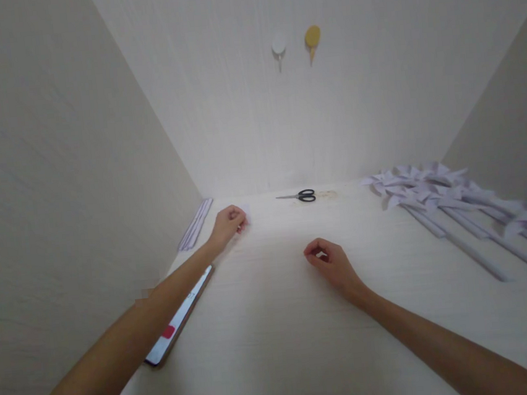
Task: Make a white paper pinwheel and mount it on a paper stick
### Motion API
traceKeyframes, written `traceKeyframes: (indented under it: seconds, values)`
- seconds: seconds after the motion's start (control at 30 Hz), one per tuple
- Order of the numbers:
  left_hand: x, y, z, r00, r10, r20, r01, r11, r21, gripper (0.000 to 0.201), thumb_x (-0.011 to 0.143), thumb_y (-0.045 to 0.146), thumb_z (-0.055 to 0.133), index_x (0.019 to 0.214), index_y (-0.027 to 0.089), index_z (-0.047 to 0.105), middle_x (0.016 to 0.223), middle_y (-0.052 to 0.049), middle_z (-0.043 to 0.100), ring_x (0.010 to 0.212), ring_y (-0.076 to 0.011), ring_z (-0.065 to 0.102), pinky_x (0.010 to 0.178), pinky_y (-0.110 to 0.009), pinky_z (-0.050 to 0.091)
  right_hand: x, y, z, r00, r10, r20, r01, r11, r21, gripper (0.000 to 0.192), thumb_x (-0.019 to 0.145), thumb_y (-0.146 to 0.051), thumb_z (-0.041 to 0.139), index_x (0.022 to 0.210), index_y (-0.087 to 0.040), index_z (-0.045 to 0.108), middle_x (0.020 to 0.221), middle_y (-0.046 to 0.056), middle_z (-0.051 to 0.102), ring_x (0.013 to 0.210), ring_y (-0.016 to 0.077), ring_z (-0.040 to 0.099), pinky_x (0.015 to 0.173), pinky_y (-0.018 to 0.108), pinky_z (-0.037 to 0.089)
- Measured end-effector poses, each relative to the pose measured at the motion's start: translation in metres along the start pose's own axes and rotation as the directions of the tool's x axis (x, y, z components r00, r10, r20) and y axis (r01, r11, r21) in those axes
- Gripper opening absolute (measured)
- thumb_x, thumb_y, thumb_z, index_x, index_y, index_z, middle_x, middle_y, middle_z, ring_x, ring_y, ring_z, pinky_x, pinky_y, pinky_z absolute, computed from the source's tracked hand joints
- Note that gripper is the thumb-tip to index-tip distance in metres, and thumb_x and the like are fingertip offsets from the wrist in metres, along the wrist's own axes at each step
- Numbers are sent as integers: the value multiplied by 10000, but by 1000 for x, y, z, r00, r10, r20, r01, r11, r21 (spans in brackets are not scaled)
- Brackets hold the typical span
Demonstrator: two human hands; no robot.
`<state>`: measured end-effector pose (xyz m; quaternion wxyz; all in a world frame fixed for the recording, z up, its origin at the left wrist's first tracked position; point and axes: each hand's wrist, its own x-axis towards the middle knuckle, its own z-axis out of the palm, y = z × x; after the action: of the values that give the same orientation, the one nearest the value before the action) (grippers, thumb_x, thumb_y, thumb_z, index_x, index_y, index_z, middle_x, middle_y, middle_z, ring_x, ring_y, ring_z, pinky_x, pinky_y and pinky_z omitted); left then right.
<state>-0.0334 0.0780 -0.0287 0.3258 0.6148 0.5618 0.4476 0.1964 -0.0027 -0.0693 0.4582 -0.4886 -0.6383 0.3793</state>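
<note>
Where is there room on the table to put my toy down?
The bare tabletop between the two arms is free, and so is the patch between the right hand and the paper pinwheels. The right side is crowded with pinwheels; the scissors lie at the back.

The paper pinwheels (460,203) run off the right edge; what the left hand (226,224) pinches is too small to tell.

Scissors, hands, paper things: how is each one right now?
scissors: shut, flat on the table.
left hand: curled on a small paper piece.
right hand: loosely curled, resting on the table, seems empty.
paper pinwheels: lying in a row.
paper strips: stacked by the wall.
phone: lying flat.
</note>
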Motion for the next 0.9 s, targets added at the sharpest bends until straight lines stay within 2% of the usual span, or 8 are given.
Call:
traceKeyframes:
  seconds: [0.17, 0.27, 0.37, 0.5, 0.63, 0.77, 0.9]
  values:
    - [42, -15, -35, 988, 45, 147, -92, 940, 329, 86, 603, 162, 517, 517, 159, 517, 439, 17, 508, 411, -82, 441, 422, -191, 316, 0, 1, 0, 1000, 21, 18, -21, 1000, -15, 58, 653, -174, 469, 651, -179, 527, 665, 19, 547, 602, 136, 514, 530, 251, 406]
    - [57, -18, -42, 976, 74, 205, -172, 840, 514, 100, 569, 188, 586, 483, 152, 549, 463, 16, 524, 487, -95, 467, 506, -206, 336, 0, 2, 1, 1000, 24, 17, -24, 999, -26, 64, 662, -178, 464, 662, -171, 528, 667, 22, 547, 603, 134, 512, 534, 250, 407]
    - [64, -19, -39, 956, 62, 286, -240, 726, 645, 130, 527, 269, 653, 532, 153, 595, 577, -9, 596, 604, -136, 523, 595, -235, 361, 0, 3, 2, 999, 24, 22, -24, 999, -34, 68, 669, -183, 462, 672, -163, 527, 666, 26, 543, 604, 134, 508, 528, 248, 403]
    - [66, -22, -29, 928, 15, 373, -306, 603, 737, 284, 527, 377, 660, 705, 158, 640, 798, -64, 646, 779, -198, 554, 685, -265, 371, 0, 3, 2, 999, 26, 37, -25, 999, -33, 61, 668, -182, 467, 676, -163, 525, 662, 22, 535, 602, 132, 506, 525, 244, 404]
    - [66, -27, -24, 916, -34, 401, -328, 513, 793, 295, 587, 399, 609, 742, 149, 641, 806, -92, 646, 773, -216, 564, 655, -272, 376, 0, 3, 2, 999, 35, 36, -33, 998, -44, 58, 670, -178, 467, 676, -165, 523, 655, 18, 528, 591, 127, 498, 521, 243, 401]
    - [67, -27, -24, 912, -38, 408, -346, 462, 816, 289, 612, 397, 589, 749, 148, 641, 819, -95, 647, 772, -214, 568, 653, -271, 373, -1, 2, 2, 998, 43, 42, -41, 998, -41, 61, 673, -177, 466, 681, -162, 525, 658, 18, 527, 589, 124, 495, 519, 240, 396]
    - [68, -28, -25, 908, -32, 419, -362, 447, 818, 295, 623, 407, 579, 759, 154, 644, 818, -85, 652, 763, -202, 574, 645, -260, 373, -2, 1, 2, 998, 46, 43, -44, 998, -38, 59, 672, -177, 470, 680, -162, 527, 651, 14, 523, 573, 118, 488, 508, 234, 390]
